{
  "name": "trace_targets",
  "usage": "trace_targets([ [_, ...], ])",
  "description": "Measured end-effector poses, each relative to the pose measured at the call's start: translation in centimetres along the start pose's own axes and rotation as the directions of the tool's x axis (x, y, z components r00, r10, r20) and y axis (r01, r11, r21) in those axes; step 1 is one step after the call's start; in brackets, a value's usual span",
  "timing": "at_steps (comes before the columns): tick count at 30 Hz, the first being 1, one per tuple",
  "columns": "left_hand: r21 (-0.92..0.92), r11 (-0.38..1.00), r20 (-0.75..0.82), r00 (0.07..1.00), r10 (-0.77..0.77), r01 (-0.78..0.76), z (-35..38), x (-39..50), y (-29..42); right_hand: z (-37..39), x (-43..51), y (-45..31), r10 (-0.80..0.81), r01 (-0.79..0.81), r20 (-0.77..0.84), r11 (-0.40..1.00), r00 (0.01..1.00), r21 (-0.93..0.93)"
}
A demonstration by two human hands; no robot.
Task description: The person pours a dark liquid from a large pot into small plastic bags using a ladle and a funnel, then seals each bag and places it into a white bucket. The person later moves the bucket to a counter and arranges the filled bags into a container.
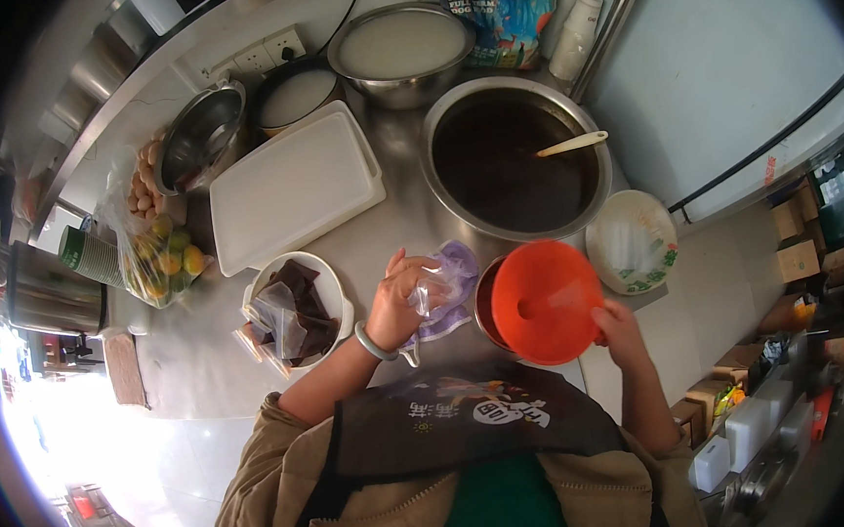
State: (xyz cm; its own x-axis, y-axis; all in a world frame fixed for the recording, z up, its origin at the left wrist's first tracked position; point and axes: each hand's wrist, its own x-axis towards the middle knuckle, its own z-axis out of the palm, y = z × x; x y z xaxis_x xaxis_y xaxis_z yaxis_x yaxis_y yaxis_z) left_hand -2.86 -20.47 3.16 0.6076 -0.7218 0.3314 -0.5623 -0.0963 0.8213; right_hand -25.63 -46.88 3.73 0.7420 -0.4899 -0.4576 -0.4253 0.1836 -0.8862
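Note:
My left hand (403,288), with a pale bangle at the wrist, holds a crumpled clear plastic bag (428,292) above a purple-and-white cloth (444,322). My right hand (616,327) grips the right edge of a red-orange plastic funnel (546,302). The funnel is tilted, its round opening facing up, and partly covers a reddish-brown bowl (485,316). Beyond it, a wide steel basin (435,182) contains dark liquid (504,177) with a cream-handled utensil (573,143) standing in it. Left of my hands, a white bowl (346,309) carries several clear bags of dark contents (297,312).
On the steel counter (202,367) stands a lidded white plastic box (295,188). A plate with clear plastic (634,249) lies at right. Behind are basins of whitish liquid (403,44), stacked paper cups (576,36) and bagged citrus fruit (168,259). A white panel (732,73) borders the right.

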Motion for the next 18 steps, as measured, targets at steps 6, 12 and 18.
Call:
trace_targets([
  [6,0.089,0.988,0.025,0.992,0.125,-0.127,0.6,0.7,-0.5,-0.4,-0.7,-5.3,-0.245,0.204,0.068,0.907,0.967,0.368],
  [12,0.132,0.984,0.012,0.993,0.117,-0.117,2.0,0.7,-1.3,2.9,2.0,-8.3,-0.381,0.408,0.334,0.913,0.862,-0.012],
  [18,-0.779,0.617,0.130,0.991,-0.022,0.116,2.1,0.1,-3.9,7.9,5.0,-9.3,-0.071,0.149,0.556,0.984,0.828,-0.097],
])
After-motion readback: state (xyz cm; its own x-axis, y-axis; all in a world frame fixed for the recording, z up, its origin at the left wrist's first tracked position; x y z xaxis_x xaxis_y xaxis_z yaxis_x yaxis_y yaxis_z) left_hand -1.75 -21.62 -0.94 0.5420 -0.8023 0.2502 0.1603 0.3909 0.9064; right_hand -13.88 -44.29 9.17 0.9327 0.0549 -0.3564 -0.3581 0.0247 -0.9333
